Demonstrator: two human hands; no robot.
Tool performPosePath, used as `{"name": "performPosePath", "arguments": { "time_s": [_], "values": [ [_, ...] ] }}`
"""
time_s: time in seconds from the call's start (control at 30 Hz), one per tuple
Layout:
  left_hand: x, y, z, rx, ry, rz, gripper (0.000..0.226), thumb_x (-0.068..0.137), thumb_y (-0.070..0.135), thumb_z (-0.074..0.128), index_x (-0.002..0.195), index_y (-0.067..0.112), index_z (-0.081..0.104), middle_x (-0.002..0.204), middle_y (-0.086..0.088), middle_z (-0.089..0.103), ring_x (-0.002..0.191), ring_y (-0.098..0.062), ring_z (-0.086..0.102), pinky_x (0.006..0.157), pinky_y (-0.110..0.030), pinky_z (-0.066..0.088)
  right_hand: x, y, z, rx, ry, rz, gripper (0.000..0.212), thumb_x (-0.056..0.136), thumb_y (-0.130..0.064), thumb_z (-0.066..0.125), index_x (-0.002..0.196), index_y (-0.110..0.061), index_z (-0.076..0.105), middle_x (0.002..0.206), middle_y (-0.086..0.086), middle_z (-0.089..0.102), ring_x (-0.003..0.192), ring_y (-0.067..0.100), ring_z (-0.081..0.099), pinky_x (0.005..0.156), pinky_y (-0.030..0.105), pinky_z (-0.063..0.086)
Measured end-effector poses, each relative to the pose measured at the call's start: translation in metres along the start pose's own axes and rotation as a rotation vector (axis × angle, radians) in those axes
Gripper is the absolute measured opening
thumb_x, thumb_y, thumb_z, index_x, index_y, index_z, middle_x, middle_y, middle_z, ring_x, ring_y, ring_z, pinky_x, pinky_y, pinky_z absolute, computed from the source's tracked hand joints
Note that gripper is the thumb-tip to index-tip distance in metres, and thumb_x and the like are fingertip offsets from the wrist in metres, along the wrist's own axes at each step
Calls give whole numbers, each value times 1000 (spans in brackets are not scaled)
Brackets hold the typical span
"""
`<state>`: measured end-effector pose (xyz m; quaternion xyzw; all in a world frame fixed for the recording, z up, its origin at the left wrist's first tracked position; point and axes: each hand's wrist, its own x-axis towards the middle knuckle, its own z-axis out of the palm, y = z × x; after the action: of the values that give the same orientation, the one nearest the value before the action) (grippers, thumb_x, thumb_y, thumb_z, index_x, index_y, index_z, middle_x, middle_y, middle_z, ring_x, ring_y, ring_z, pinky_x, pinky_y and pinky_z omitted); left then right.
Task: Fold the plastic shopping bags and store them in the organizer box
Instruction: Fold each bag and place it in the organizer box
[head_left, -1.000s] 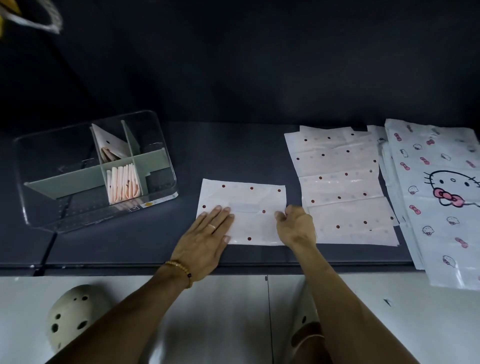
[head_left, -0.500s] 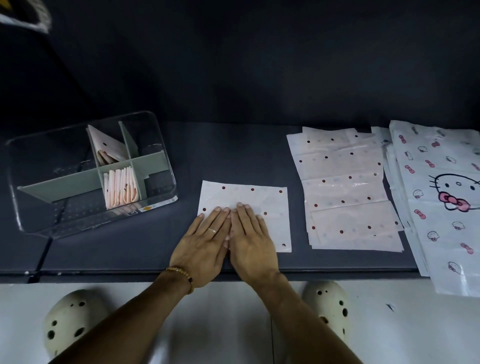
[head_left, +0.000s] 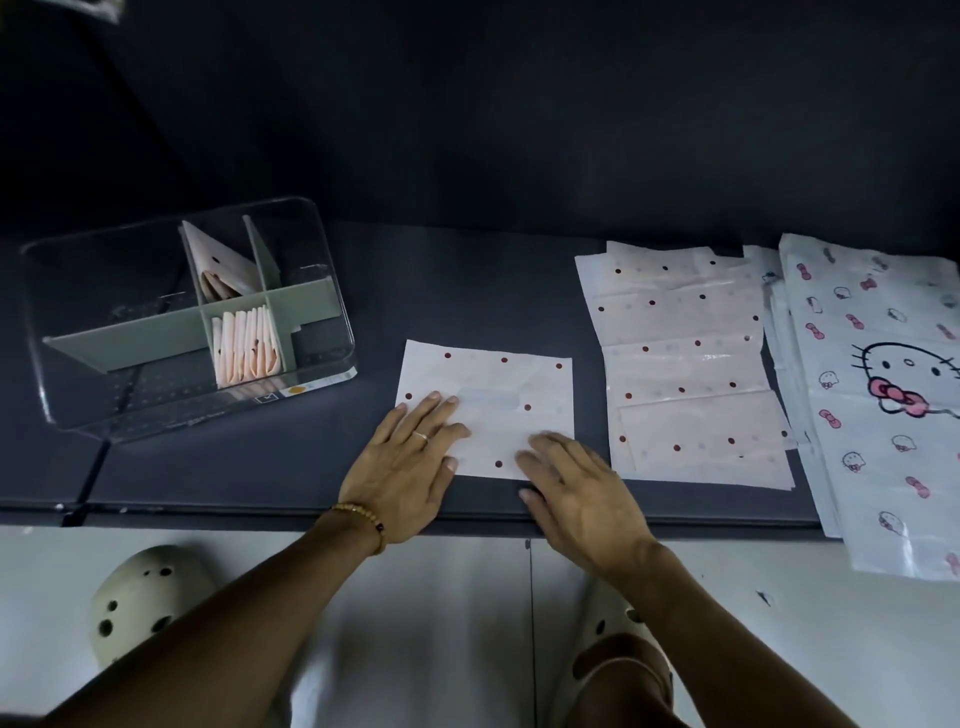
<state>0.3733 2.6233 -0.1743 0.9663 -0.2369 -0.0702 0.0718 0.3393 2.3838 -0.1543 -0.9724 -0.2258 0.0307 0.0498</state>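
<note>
Both hands flat, fingers spread, on dotted bag (head_left: 493, 395): left hand (head_left: 402, 470) pressing its near-left corner, right hand (head_left: 576, 493) near-right edge. Organizer box (head_left: 67, 374) off left of left hand.

The organizer box (head_left: 189, 317) stands on the counter (head_left: 467, 291) at the far left, with folded bags (head_left: 248, 345) upright in its near middle compartment and more folded bags (head_left: 221, 270) leaning in the compartment just behind. Right of the box, near the counter's front edge, lies a half-folded bag (head_left: 493, 395); the left hand (head_left: 402, 470) rests flat on its near left corner and the right hand (head_left: 582, 493) on its near right corner. Further right lies a stack of flat bags (head_left: 685, 364), and beyond it, at the far right, a second stack of cartoon bags (head_left: 883, 405) overhangs the front edge.
</note>
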Motion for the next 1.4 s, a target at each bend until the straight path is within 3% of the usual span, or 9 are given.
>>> {"name": "performPosePath", "arguments": {
  "time_s": [0.1, 0.2, 0.5, 0.6, 0.73, 0.87, 1.07, 1.3, 1.4],
  "values": [
    [0, 0, 1, 12, -17, -1, 56, 94, 57, 16, 141, 31, 32, 159, 3, 14, 147, -15, 0, 119, -38, -2, 7, -5, -3, -13, -21, 45, 42, 71, -23, 83, 109, -14, 67, 117, 9, 65, 109, 26, 63, 74, 34, 58],
    [1, 0, 2, 31, -29, -2, 67, 87, 67, 21, 143, 32, 30, 159, 4, 12, 147, -16, 0, 119, -38, -2, 14, -5, -8, -72, -51, 88, 38, 62, -18, 87, 96, -13, 69, 111, 9, 66, 100, 25, 64, 62, 32, 58],
    [1, -1, -7, -130, 37, 26, 43, 98, 38, 38, 140, 31, 40, 157, 4, 22, 147, -14, 8, 119, -32, 1, 23, -5, -22, 80, -21, 198, 21, 94, -24, 55, 110, -15, 65, 113, 3, 68, 104, 23, 59, 89, 34, 46],
    [1, -8, -23, -249, 23, -22, 37, 99, 32, 41, 135, 31, 50, 151, 7, 36, 142, -13, 25, 116, -29, 17, 31, 0, -32, 313, 22, 383, 16, 97, -23, 51, 101, -16, 64, 89, 10, 71, 84, 33, 63, 77, 35, 46],
    [2, -18, -50, -446, 10, -203, 25, 97, 30, 49, 112, 22, 67, 111, -4, 69, 102, -27, 61, 85, -32, 47, 33, 11, -38, 512, -100, 505, 22, 97, -33, 53, 105, -15, 61, 103, 7, 67, 92, 27, 60, 80, 30, 44],
    [-2, -23, -48, -537, -1, -367, 27, 96, 31, 52, 100, 10, 69, 98, -9, 68, 89, -24, 59, 79, -31, 46, 31, 9, -27, 514, -72, 621, 26, 98, -33, 52, 114, -13, 59, 105, 6, 66, 84, 17, 53, 80, 26, 40],
    [1, -17, -37, -460, 80, -635, 38, 87, 36, 64, 64, 10, 49, 71, -13, 60, 69, -24, 53, 63, -29, 38, 36, 3, -15, 411, -29, 719, 18, 99, -32, 49, 95, -15, 52, 95, 7, 68, 82, 25, 59, 74, 29, 43],
    [6, -23, -33, -471, 67, -778, 47, 83, 40, 68, 52, 15, 44, 52, -1, 46, 62, -23, 56, 60, -28, 42, 48, 1, -10, 388, 31, 792, 17, 96, -34, 56, 86, -20, 53, 82, 5, 65, 77, 28, 58, 65, 29, 42],
    [3, -21, -34, -360, 91, -784, 37, 82, 51, 65, 68, 18, 55, 64, -1, 57, 71, -24, 60, 60, -28, 42, 48, 0, -9, 425, 38, 837, 19, 94, -34, 59, 92, -16, 60, 88, 9, 69, 84, 31, 63, 68, 30, 45]
  ]
}}
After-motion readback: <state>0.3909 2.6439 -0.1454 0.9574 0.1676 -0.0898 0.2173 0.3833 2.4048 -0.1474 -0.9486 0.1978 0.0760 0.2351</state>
